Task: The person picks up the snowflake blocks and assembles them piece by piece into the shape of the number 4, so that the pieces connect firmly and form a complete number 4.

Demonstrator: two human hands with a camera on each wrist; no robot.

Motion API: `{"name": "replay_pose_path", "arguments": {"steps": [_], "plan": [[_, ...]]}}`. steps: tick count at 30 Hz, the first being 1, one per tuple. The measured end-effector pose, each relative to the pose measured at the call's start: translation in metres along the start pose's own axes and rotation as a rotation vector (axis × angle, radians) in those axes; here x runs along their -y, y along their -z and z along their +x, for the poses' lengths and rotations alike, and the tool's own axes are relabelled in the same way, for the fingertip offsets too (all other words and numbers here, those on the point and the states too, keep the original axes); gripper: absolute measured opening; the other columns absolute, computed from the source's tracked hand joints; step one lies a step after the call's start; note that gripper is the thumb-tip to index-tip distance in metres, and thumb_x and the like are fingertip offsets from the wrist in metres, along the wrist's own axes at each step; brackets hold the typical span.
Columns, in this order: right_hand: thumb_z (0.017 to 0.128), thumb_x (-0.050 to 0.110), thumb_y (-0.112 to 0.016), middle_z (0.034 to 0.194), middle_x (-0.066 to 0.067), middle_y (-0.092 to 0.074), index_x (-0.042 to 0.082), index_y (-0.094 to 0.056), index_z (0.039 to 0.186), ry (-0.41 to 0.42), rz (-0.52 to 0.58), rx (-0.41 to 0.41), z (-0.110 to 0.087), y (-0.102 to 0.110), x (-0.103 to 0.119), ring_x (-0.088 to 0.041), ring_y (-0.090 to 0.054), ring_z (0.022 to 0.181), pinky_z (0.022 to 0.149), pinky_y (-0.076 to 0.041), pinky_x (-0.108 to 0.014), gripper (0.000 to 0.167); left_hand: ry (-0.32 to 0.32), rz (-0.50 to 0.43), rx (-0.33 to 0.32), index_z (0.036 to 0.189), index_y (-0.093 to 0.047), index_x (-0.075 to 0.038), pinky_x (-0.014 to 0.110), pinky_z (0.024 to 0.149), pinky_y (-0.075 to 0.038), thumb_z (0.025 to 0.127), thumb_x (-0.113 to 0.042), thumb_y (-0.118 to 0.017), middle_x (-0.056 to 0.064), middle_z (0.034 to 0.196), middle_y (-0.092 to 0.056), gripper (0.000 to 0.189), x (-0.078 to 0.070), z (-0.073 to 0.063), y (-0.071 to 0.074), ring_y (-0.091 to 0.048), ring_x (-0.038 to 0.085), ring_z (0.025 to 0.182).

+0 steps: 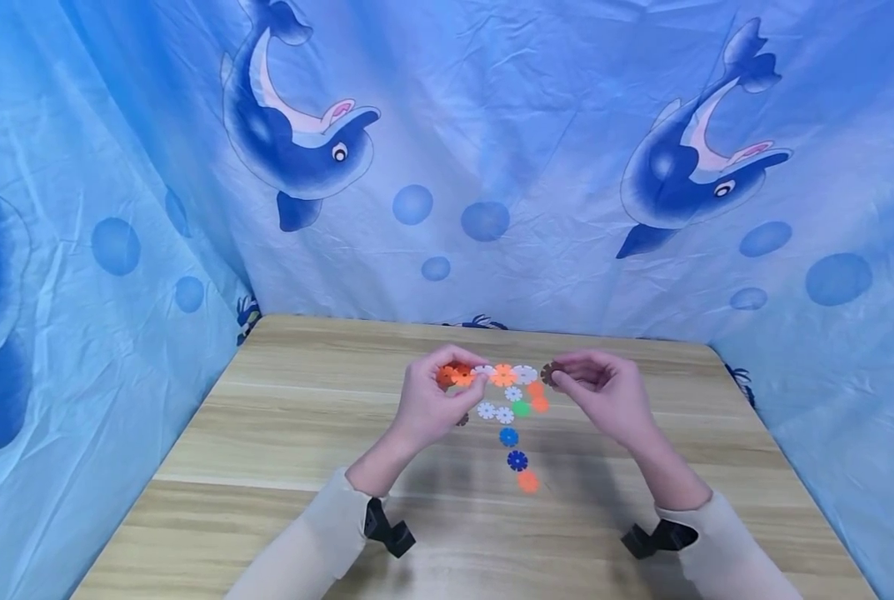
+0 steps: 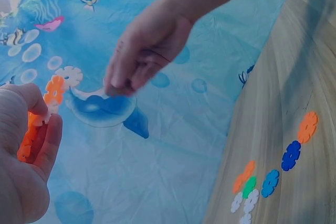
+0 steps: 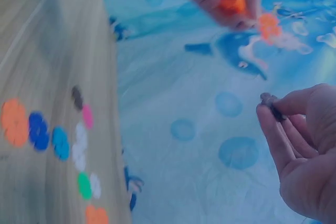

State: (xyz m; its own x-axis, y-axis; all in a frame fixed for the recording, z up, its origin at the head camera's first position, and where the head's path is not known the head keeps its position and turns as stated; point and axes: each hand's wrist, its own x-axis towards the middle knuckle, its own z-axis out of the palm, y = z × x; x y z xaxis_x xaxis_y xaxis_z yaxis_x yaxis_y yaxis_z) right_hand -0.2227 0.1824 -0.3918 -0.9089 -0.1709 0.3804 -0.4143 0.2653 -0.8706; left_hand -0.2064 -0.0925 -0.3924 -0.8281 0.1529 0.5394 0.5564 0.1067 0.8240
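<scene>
My left hand holds a chain of snowflake discs raised over the table. Orange and white discs alternate toward its right end, which finishes in a white one. Part of the chain is hidden behind the left fingers. A single brown snowflake disc is pinched between thumb and fingertips of my right hand. In the head view it sits just right of the chain's white end, with a small gap between them. The right wrist view shows this brown disc nearly edge-on.
Loose discs lie on the wooden table below the hands: light blue, dark blue, orange, green, several white, a pink one and another brown. Dolphin-printed curtains enclose the table.
</scene>
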Motion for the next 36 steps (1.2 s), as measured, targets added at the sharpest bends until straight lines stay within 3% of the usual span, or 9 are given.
{"name": "replay_pose_path", "arguments": {"steps": [3,6,11,16,20,27,36], "plan": [[0.094,-0.006,-0.075,0.099,0.007,-0.081,-0.015,-0.070,0.120,-0.069,0.105,0.031,0.000,0.002,0.008,-0.008,-0.080,0.090,0.080,-0.067,-0.030,0.028,-0.005,-0.005,-0.003,0.107,-0.078,-0.010,0.027,0.065,-0.063,0.094,-0.004,-0.076,0.007,0.105,-0.079,0.014,0.001,0.000,0.000,-0.070,0.015,0.089],[0.095,-0.005,-0.074,0.100,0.010,-0.081,-0.014,-0.069,0.123,-0.142,0.167,0.059,0.000,0.003,0.013,-0.009,-0.080,0.093,0.082,-0.067,-0.030,0.029,-0.013,-0.011,-0.008,0.106,-0.078,-0.010,0.027,0.065,-0.064,0.094,-0.004,-0.076,0.008,0.105,-0.079,0.014,0.003,0.000,-0.001,-0.071,0.015,0.089],[0.097,-0.006,-0.070,0.100,0.006,-0.081,0.002,-0.077,0.118,-0.229,0.277,0.094,0.000,0.002,0.016,-0.009,-0.079,0.093,0.083,-0.067,-0.027,0.023,-0.031,0.007,-0.017,0.105,-0.079,-0.010,0.026,0.062,-0.063,0.093,-0.004,-0.077,0.008,0.103,-0.080,0.013,0.007,0.000,-0.003,-0.071,0.013,0.089],[0.098,-0.007,-0.068,0.098,0.003,-0.082,0.013,-0.080,0.111,-0.243,0.379,0.123,0.000,0.001,0.017,-0.010,-0.079,0.088,0.081,-0.067,-0.025,0.027,-0.054,0.042,-0.030,0.104,-0.079,-0.011,0.023,0.061,-0.059,0.093,-0.005,-0.078,0.006,0.102,-0.080,0.013,0.010,0.000,-0.006,-0.072,0.013,0.090],[0.098,-0.006,-0.069,0.096,0.002,-0.082,0.007,-0.078,0.113,-0.253,0.395,0.127,0.001,0.000,0.017,-0.010,-0.079,0.085,0.080,-0.067,-0.026,0.022,-0.073,0.061,-0.036,0.103,-0.080,-0.011,0.022,0.061,-0.057,0.092,-0.006,-0.079,0.006,0.102,-0.080,0.013,0.011,0.000,-0.008,-0.072,0.015,0.089],[0.098,-0.005,-0.070,0.099,0.002,-0.083,0.008,-0.078,0.110,-0.298,0.369,0.115,0.001,-0.001,0.018,-0.011,-0.080,0.088,0.083,-0.067,-0.027,0.020,-0.118,0.068,-0.032,0.102,-0.079,-0.010,0.024,0.073,-0.064,0.091,-0.003,-0.078,0.007,0.101,-0.080,0.013,0.011,-0.001,-0.011,-0.075,0.019,0.092],[0.096,-0.004,-0.074,0.098,0.001,-0.083,0.003,-0.079,0.110,-0.304,0.350,0.093,0.001,-0.002,0.018,-0.012,-0.080,0.088,0.082,-0.067,-0.029,0.016,-0.168,0.108,-0.014,0.100,-0.078,-0.010,0.025,0.077,-0.065,0.090,0.000,-0.078,0.006,0.100,-0.081,0.015,0.014,-0.001,-0.014,-0.077,0.021,0.091]]}}
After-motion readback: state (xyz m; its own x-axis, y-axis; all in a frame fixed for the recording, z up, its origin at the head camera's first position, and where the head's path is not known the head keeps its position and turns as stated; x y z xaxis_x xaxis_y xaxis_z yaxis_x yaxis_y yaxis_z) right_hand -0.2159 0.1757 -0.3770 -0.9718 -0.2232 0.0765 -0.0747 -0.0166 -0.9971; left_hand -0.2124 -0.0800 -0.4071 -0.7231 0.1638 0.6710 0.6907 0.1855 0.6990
